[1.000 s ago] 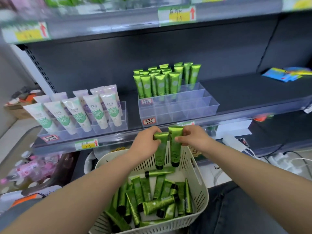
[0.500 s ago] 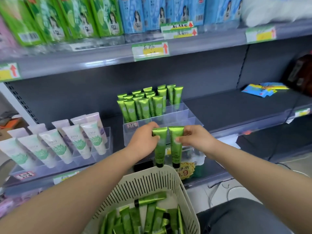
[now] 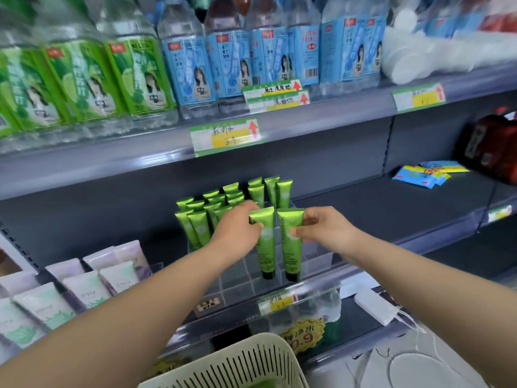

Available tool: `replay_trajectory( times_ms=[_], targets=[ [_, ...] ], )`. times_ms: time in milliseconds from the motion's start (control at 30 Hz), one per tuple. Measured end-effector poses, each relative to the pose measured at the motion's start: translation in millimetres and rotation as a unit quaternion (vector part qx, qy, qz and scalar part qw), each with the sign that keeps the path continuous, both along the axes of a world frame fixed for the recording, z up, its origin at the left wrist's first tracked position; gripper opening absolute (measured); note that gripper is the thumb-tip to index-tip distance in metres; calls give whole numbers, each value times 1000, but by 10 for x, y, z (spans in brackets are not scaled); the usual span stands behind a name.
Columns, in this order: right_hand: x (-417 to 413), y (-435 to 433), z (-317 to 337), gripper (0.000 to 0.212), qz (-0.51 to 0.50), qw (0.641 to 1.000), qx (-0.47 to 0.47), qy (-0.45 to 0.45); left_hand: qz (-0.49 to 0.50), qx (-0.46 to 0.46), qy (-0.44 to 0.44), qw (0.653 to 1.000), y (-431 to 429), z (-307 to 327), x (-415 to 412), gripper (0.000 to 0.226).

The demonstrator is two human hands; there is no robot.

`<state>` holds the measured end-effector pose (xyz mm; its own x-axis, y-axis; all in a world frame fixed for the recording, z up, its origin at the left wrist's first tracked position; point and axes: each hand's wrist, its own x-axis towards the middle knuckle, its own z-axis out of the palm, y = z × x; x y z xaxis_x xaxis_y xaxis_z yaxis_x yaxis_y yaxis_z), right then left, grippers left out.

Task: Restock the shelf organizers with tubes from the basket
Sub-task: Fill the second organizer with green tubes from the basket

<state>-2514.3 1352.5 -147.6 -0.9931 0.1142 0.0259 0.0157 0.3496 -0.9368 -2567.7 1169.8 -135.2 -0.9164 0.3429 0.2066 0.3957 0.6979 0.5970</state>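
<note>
**While two tubes hang over the organizer: hand pose and containers**

As both forearms reach forward over the basket [image 3: 246,365], the hands meet at the middle shelf [image 3: 391,208], each with one green tube.

Left hand [image 3: 237,233]: fingers curled round the upper part of the left tube [image 3: 265,245], thumb tip pressed on its front face. The wrist is straight and the back of the hand faces the camera.

Right hand [image 3: 324,228]: pinches the right tube [image 3: 289,247] near its crimped top, thumb on the front and fingers bent behind the edge.

Both tubes are upright with their black caps down, side by side and almost touching. The caps sit at the level of the front compartments of the clear organizer [image 3: 240,278]. I cannot tell whether they rest on its floor.

Containers:
- The clear organizer's rear rows hold standing green tubes [image 3: 223,203], caps down and tightly packed. The left hand hides part of that block. The front compartments show only clear dividers.
- A second organizer to the left holds pale tubes [image 3: 92,281] leaning back in rows.
- Only the slotted cream rim of the basket is in view at the bottom edge. A sliver of green shows inside, too little to identify.

The shelf above holds green-labelled bottles [image 3: 84,79] and blue-labelled bottles [image 3: 251,60], with a price tag [image 3: 225,137] on its edge. Blue and yellow packets [image 3: 428,173] lie far right on the middle shelf.
</note>
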Motion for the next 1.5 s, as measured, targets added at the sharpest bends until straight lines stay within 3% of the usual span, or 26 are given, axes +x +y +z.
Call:
replay_trajectory(
  times_ms=[167,367,633,733,867,1167,1500],
  targets=[
    [-265,111,87,8,0,1000,1,15,21,25,4,999,98,90,-352,34],
    [-587,201,123,17,-9,1000,-2,20,43,9,11,999,204,102,-691,33],
    [-1011,228,148,18,9,998,-36,43,37,5,44,998,386,120,-1067,14],
    [-1147,222,143,28,0,998,-34,52,46,2,50,998,430,109,-1194,16],
    [-1305,220,74,22,3,998,-42,52,52,-8,50,997,476,47,-1338,15],
    [-1525,203,-206,29,-6,998,-19,58,54,-21,39,998,509,-208,-1529,25],
    [-1580,185,-408,40,-6,999,48,8,46,-32,40,998,532,-369,-1563,42]
  ],
)
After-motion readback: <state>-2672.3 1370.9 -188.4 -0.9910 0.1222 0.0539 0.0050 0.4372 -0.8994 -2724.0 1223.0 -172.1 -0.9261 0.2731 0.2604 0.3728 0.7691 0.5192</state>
